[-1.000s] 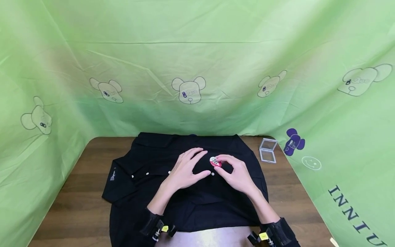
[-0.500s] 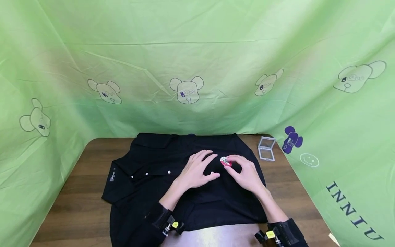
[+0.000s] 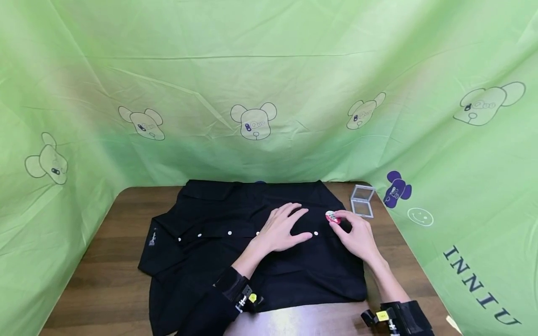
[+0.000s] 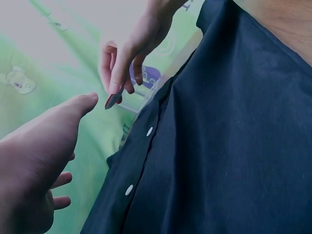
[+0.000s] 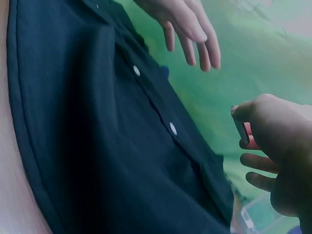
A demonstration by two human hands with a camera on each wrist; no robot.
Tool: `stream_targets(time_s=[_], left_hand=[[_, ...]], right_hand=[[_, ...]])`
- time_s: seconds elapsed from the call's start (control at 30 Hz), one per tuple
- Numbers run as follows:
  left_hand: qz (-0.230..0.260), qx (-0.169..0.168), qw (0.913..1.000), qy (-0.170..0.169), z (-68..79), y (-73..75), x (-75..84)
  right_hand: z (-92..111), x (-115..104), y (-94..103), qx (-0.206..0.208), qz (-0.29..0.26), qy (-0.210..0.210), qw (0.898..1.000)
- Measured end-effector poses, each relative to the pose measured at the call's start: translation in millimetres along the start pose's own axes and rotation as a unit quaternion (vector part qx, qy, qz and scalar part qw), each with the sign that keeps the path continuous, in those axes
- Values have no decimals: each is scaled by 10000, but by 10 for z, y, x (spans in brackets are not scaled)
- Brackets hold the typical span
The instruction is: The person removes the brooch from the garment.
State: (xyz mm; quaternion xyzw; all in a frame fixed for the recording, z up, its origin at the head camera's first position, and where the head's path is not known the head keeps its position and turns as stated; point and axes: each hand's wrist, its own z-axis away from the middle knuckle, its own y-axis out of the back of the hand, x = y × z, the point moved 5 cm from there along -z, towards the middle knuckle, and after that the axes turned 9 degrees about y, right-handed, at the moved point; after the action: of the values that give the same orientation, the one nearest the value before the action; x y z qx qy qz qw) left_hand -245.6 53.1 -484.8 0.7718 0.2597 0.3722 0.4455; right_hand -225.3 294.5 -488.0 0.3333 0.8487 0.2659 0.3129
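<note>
A black shirt (image 3: 311, 275) with white buttons lies spread on the table. Between thumb and fingers, my right hand (image 3: 356, 237) pinches a round red-and-white badge (image 3: 332, 217) above the right part of the shirt. The badge shows nearly edge-on in the left wrist view, apart from the cloth. My left hand (image 3: 280, 229) is over the middle of the shirt, its fingers spread and holding nothing. In the right wrist view, the fingers of the left hand (image 5: 187, 24) hang loosely, away from the badge.
An open clear square case (image 3: 362, 201) stands at the back right of the wooden table (image 3: 101, 275), close beside the shirt. Green cloth (image 3: 252, 60) printed with bear faces hangs behind the table and along both sides.
Both hands have moved to the right over the shirt. The badge has travelled with the right hand toward the clear case, which stays in place, as does the shirt.
</note>
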Motion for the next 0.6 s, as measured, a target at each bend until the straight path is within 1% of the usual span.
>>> stream_targets(time_s=[0.23,0.33,0.43,0.6], left_hand=[[-58,-138,9999,-9,-98,-93,140],[-133,-182,9997,-52,-133,-126,200],[-168,-155,9997,-113,-162,-168,251],[-249,-279,9992,-129,-181,-232,327]], right_hand=[[58,266,147,73,267,-311,9991],[77,368,177,74,407,-431,9982],[91,453,200,66,555,-502,9972],[91,588,257,141,758,-702,9946]])
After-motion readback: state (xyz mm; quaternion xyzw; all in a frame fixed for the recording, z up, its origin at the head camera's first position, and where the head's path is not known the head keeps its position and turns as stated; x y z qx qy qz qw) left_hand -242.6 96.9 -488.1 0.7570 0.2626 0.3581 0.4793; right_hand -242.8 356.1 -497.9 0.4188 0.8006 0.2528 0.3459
